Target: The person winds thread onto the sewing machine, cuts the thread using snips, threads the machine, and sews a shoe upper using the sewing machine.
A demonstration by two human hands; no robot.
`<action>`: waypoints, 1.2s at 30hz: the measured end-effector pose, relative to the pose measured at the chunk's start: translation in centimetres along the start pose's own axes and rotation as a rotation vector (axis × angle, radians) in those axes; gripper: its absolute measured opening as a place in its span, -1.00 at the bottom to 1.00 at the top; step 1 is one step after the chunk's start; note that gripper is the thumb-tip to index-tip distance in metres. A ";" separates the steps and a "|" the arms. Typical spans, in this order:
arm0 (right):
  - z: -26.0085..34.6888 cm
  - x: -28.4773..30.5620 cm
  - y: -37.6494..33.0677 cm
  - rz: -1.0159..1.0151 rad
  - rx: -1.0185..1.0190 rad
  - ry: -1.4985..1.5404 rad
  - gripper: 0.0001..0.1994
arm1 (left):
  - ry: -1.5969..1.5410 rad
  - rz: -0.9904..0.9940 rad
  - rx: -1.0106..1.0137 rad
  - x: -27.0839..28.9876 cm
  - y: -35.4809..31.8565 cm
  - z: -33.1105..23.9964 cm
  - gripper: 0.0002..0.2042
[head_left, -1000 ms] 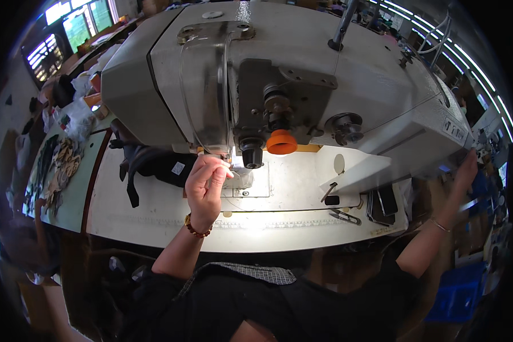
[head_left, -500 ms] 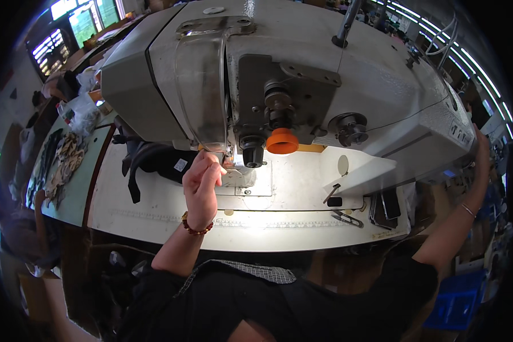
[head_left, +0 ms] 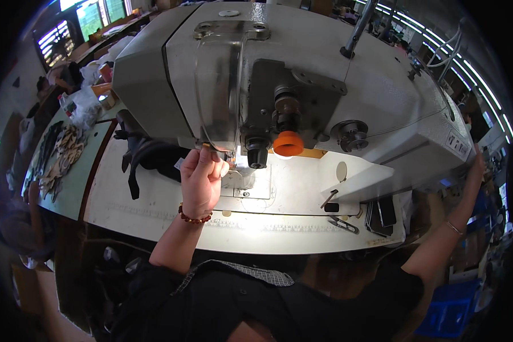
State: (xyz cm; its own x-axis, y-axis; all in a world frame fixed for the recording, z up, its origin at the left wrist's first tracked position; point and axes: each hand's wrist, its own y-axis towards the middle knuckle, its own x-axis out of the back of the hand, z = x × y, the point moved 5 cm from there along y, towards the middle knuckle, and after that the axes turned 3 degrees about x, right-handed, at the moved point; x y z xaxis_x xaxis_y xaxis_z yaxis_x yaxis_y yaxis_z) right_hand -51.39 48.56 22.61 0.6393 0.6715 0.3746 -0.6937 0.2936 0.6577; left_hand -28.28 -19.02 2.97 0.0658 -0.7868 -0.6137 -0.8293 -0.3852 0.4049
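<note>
A large pale grey sewing machine (head_left: 302,34) fills the upper middle. Below its head, beside the needle area, my left hand (head_left: 202,171) is closed, thumb and fingertips pinched together. Whatever they hold, if anything, is too small to make out. At the machine's far right end is my right hand (head_left: 477,165); its fingers are hidden behind the housing. An orange knob (head_left: 289,143) and a black dial (head_left: 256,153) sit on the machine's front, right of my left hand. A dark fabric piece (head_left: 154,159) with a white label lies behind my left wrist.
On the white table (head_left: 154,228) a ruler strip runs along the near side. Thread snips (head_left: 343,224) and a dark phone (head_left: 387,212) lie at the right. Cloth scraps (head_left: 62,159) cover part of a green table at left. A blue crate (head_left: 447,310) stands low right.
My left hand has turned slightly, its pinch staying near the needle area. My right hand appears lower at the machine's end. The whole view has shifted a little.
</note>
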 end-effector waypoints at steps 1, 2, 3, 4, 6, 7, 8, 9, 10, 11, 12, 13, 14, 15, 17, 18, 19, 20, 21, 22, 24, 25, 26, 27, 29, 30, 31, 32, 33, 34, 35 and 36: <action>0.5 0.0 0.5 -0.004 0.006 0.005 -0.51 | -0.083 -0.047 0.109 0.3 0.2 0.4 -0.77; 0.4 -0.6 1.2 0.089 -0.104 0.080 -0.50 | -0.110 0.003 0.123 0.6 0.3 0.5 -0.78; 0.4 -1.4 1.5 0.184 -0.213 0.155 -0.49 | -0.110 0.004 0.113 0.6 0.3 0.4 -0.78; 0.0 -1.0 2.3 0.177 -0.206 0.156 -0.49 | -0.140 -0.031 0.170 0.7 0.2 0.8 -0.81; -0.5 0.1 4.2 0.343 -0.075 0.104 -0.47 | -0.156 -0.080 0.283 1.0 0.0 1.2 -0.80; -0.5 -0.2 5.1 0.349 -0.069 0.103 -0.47 | -0.159 -0.086 0.278 0.2 -1.0 0.6 -0.80; -0.5 -0.8 5.6 0.426 -0.113 0.059 -0.47 | -0.159 -0.033 0.356 -1.5 -2.8 -0.3 -0.79; -0.6 -1.2 5.6 0.503 -0.160 0.011 -0.48 | -0.161 0.020 0.438 -2.6 -4.0 -0.6 -0.78; -0.3 -2.1 5.3 0.521 -0.157 0.014 -0.48 | -0.038 0.098 0.204 -2.8 -4.2 -1.9 -0.75; -0.1 -2.3 4.9 0.447 -0.182 0.102 -0.53 | -0.025 -0.037 0.238 -1.7 -3.4 -2.5 -0.71; 0.0 -2.4 4.3 0.373 -0.209 0.189 -0.57 | -0.006 -0.020 0.255 -1.0 -2.7 -2.6 -0.73; 0.3 -2.4 3.7 0.380 -0.200 0.186 -0.57 | 0.006 0.005 0.267 -0.5 -2.3 -2.4 -0.74; 0.3 -2.3 3.3 0.305 -0.167 0.214 -0.55 | 0.004 -0.004 0.259 -0.3 -2.3 -2.2 -0.74; 0.4 -2.1 3.0 0.230 -0.136 0.244 -0.53 | -0.003 -0.001 0.267 -0.3 -2.3 -1.9 -0.75; 0.3 -1.5 2.4 0.205 -0.147 0.227 -0.50 | -0.009 0.005 0.283 -0.2 -2.9 -1.7 -0.76; 0.0 -1.2 2.3 0.156 -0.207 0.220 -0.51 | -0.041 -0.026 0.336 -0.1 -3.3 -1.4 -0.76; -0.4 -0.6 2.1 0.103 -0.266 0.212 -0.50 | -0.074 -0.055 0.389 0.0 -3.6 -1.1 -0.76; -0.6 -0.3 1.6 0.097 -0.268 0.208 -0.50 | -0.116 -0.038 0.428 0.4 -3.9 -0.7 -0.78; -0.6 0.6 1.1 0.026 -0.213 0.111 -0.49 | -0.120 -0.030 0.435 0.4 -4.0 -0.5 -0.78; -0.1 1.5 0.5 -0.042 -0.155 0.012 -0.47 | -0.145 -0.040 0.476 0.4 -4.3 0.0 -0.79; 2.6 1.3 -3.0 -0.199 0.096 -0.137 -0.50 | -0.158 -0.064 0.514 0.4 -4.6 0.7 -0.80; 5.7 0.8 -6.2 -0.354 0.356 -0.285 -0.52 | -0.119 -0.114 0.516 0.7 -4.8 1.0 -0.83; 8.0 -0.1 -9.8 -0.424 0.362 -0.151 -0.57 | -0.081 -0.164 0.520 1.0 -5.1 1.3 -0.85; 10.4 -1.3 -14.0 -0.491 0.366 -0.017 -0.62 | -0.081 -0.170 0.524 1.1 -5.3 1.2 -0.85; 13.7 -3.7 -22.3 -0.358 0.398 0.093 -0.73 | -0.016 -0.176 0.585 1.1 -5.3 1.3 -0.83; 13.6 -5.6 -26.0 -0.287 0.517 0.097 -0.75 | 0.016 -0.155 0.568 1.2 -5.2 1.3 -0.81; 13.1 -7.6 -29.5 -0.148 0.480 0.192 -0.80 | 0.011 -0.151 0.571 1.6 -5.1 1.6 -0.81; 15.5 -9.8 -32.4 0.034 0.624 0.071 -0.89 | 0.148 -0.062 0.545 1.9 -4.9 1.7 -0.81; 15.6 -11.8 -34.9 0.178 0.395 0.067 -0.94 | 0.280 0.030 0.518 2.1 -4.7 1.8 -0.80; 14.3 -13.2 -36.5 0.243 0.398 -0.010 -0.94 | 0.279 0.034 0.517 2.0 -4.7 2.1 -0.80; 12.8 -14.7 -37.9 0.308 0.400 -0.086 -0.93 | 0.391 0.045 0.473 1.7 -4.7 2.2 -0.80; 11.7 -15.6 -39.1 0.307 0.400 -0.084 -0.93 | 0.504 0.053 0.428 1.6 -4.8 2.3 -0.79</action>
State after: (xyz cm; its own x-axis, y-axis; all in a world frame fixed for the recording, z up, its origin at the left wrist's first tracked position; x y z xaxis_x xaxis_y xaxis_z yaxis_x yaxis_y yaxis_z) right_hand -30.38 18.70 -1.28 0.4616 0.6238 0.6307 -0.6830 -0.2037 0.7015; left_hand -25.46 -17.34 -1.47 0.1846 -0.9686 -0.1665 -0.9789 -0.1963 0.0571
